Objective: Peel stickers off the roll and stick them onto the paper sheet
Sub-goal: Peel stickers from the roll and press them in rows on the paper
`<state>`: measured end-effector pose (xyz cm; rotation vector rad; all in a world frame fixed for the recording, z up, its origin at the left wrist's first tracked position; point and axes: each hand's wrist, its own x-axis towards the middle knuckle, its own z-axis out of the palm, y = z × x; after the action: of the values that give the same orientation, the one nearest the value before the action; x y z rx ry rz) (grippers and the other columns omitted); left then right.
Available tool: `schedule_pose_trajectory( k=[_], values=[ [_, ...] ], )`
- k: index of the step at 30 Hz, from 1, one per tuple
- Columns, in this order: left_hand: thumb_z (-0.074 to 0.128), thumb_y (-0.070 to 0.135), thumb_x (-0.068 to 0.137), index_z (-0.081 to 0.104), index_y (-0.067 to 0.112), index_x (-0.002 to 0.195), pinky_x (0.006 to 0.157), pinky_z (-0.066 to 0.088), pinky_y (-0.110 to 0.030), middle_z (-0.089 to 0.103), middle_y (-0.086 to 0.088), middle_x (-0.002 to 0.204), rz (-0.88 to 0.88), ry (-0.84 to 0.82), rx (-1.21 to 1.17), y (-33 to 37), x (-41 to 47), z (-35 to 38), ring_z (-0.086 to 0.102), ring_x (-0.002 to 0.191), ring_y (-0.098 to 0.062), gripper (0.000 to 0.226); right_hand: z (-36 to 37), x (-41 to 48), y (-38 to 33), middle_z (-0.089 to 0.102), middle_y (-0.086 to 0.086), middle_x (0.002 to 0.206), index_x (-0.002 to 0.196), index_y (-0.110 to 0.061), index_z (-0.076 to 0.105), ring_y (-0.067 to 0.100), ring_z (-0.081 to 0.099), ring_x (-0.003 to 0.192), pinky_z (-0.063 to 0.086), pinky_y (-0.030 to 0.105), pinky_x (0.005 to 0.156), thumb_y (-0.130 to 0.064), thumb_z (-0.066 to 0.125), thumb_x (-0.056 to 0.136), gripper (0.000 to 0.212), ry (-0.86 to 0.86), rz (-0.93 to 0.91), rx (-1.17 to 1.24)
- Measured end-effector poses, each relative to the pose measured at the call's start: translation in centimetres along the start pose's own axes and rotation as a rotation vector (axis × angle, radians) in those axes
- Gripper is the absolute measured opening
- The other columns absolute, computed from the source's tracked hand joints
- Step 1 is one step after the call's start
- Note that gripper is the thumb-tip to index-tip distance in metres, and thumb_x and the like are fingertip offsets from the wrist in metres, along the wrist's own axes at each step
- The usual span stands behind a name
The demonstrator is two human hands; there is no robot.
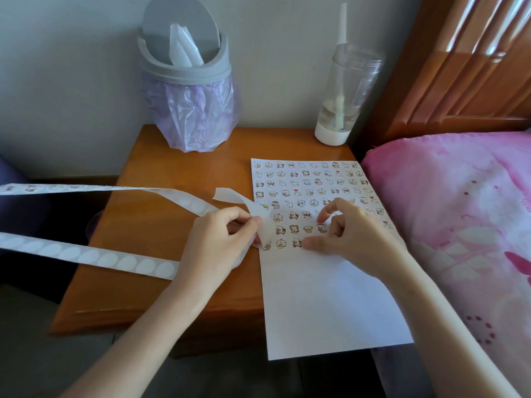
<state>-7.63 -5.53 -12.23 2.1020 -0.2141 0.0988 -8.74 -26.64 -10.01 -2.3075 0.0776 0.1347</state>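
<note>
1. my left hand (221, 239) pinches the sticker strip (86, 255), which trails away to its left.
2. my right hand (350, 234), fingers loosely bent, presses its thumb on the paper sheet (330, 305) beneath it.

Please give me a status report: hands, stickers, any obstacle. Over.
Left hand pinches the sticker strip. Right hand presses the paper sheet beside a bottom-row sticker. Lower half of sheet bare. Nothing in the way.
</note>
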Motion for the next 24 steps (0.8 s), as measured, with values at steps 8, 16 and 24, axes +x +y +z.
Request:
schedule_pose_trajectory(
  k=[8,16,24],
  values=[
    [0.06,0.028,0.089,0.062,0.027,0.077,0.053,0.043,-0.002,0.059,0.025,0.073,-0.01,-0.008,-0.006,0.2,-0.1,-0.1,0.057,0.074,0.02,0.012,-0.3,0.0,0.4,0.043,-0.007,0.052,0.098,-0.021,0.053,0.003,0.037,0.046,0.029,0.023,0.054,-0.034,0.07,0.082,0.027,-0.019,0.017,0.009],
    [0.061,0.03,0.088,0.063,0.027,0.079,0.056,0.049,-0.006,0.06,0.022,0.074,-0.021,0.004,0.036,0.2,-0.1,0.0,0.063,0.072,0.004,0.01,1.7,-0.2,-2.2,0.051,-0.01,0.088,0.109,-0.029,0.043,0.015,0.051,0.079,0.032,0.027,0.058,-0.073,0.063,0.065,0.066,0.092,0.14,-0.386],
    [0.059,0.026,0.09,0.064,0.022,0.083,0.053,0.044,-0.002,0.062,0.018,0.076,-0.052,-0.014,-0.058,0.6,0.2,-0.3,0.059,0.07,0.018,0.009,1.3,-0.4,-0.9,0.061,-0.008,0.072,0.095,-0.028,0.053,0.008,0.052,0.064,0.043,0.028,0.061,-0.033,0.063,0.088,0.014,0.177,-0.097,0.002]
  ],
)
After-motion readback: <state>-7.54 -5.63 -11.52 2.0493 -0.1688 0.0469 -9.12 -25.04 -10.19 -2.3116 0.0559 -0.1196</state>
